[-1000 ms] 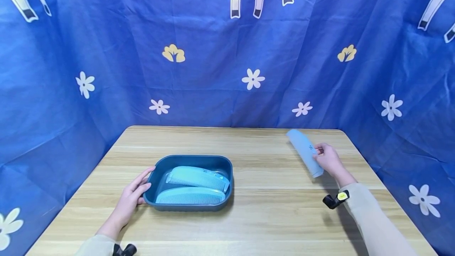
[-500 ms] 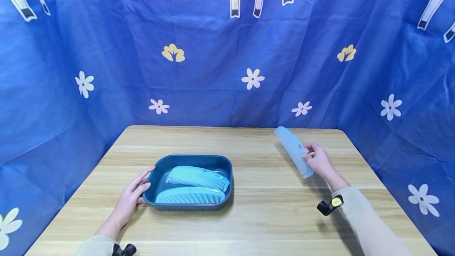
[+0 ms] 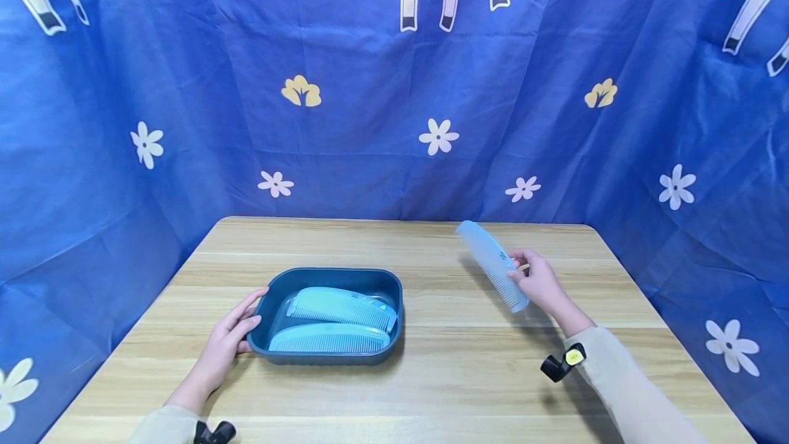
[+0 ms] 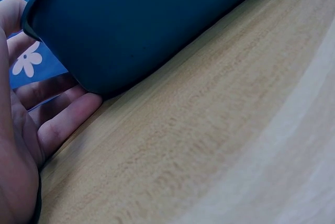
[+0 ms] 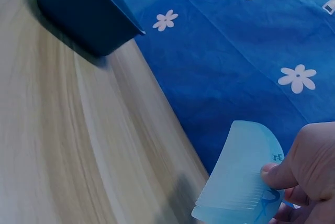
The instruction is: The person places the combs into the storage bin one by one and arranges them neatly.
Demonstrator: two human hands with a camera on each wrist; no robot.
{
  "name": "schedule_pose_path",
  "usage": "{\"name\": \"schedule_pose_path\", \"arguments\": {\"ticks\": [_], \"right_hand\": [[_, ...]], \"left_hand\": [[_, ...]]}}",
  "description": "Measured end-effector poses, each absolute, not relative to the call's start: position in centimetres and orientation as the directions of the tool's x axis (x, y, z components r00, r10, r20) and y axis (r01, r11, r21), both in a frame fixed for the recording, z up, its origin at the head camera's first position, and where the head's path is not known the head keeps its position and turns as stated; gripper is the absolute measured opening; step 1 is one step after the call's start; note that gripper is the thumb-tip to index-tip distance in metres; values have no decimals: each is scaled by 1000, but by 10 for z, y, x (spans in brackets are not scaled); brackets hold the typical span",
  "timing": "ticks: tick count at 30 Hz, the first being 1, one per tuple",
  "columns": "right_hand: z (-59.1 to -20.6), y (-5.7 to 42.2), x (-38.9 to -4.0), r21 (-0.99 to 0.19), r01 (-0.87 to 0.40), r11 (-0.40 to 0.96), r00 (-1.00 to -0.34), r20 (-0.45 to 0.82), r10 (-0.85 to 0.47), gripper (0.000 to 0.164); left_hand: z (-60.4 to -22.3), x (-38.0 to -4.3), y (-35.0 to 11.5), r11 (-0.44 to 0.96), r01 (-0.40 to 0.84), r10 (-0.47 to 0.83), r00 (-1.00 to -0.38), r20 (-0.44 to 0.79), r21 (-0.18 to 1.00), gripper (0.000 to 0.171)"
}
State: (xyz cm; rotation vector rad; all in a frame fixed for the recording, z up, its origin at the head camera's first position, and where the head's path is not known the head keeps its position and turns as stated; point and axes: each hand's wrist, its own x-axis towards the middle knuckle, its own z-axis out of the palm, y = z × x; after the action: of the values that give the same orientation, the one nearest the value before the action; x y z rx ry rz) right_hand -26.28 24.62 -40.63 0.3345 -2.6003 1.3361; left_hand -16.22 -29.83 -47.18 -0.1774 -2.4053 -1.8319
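My right hand (image 3: 537, 285) pinches a pale blue comb (image 3: 483, 255) by its spine, thumb on one face, at the right of the table. The comb is tilted, its teeth facing down-left, and a shadow lies on the wood below it. In the right wrist view the thumb presses close to the dark marking on the comb (image 5: 238, 177). On the left stands a dark teal basin (image 3: 327, 360). Relaxed fingers of my left hand (image 3: 224, 341) touch its left end, some at the rim and others low on the outer wall (image 4: 131, 30). Two similar combs (image 3: 339, 305) lie inside the basin.
The wooden table (image 3: 444, 389) has rounded far corners. A blue curtain (image 3: 370, 149) with flowers and animal figures hangs behind it and on both sides. The basin's right wall (image 5: 89, 14) stands well to the left of the held comb.
My right hand has moved left across the table with the comb, toward the basin. The left hand, the basin and the two combs in it have stayed in place.
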Motion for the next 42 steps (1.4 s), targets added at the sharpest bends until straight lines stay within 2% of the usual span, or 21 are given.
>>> {"name": "schedule_pose_path", "arguments": {"ticks": [9, 20, 25, 33, 42], "right_hand": [[-406, 223, -255, -790, -327, 519, -945, 288, -157, 31], [-382, 188, -236, -826, -381, 415, -923, 314, -223, 31], [-386, 175, -239, -823, -412, 391, -907, 332, -258, 32], [-395, 154, -242, -778, -535, 330, -835, 425, -350, 32], [-384, 126, -235, -796, -483, 366, -851, 328, -410, 32]], "left_hand": [[-473, -162, -299, 267, 149, 16, -989, 150, 952, 48], [-471, -161, -299, 239, 211, 54, -977, 204, 948, 47], [-470, -161, -299, 226, 207, 54, -978, 200, 952, 47], [-470, -161, -298, 229, 199, 47, -980, 193, 953, 47], [-469, -161, -296, 223, 185, 43, -983, 180, 957, 47]]}}
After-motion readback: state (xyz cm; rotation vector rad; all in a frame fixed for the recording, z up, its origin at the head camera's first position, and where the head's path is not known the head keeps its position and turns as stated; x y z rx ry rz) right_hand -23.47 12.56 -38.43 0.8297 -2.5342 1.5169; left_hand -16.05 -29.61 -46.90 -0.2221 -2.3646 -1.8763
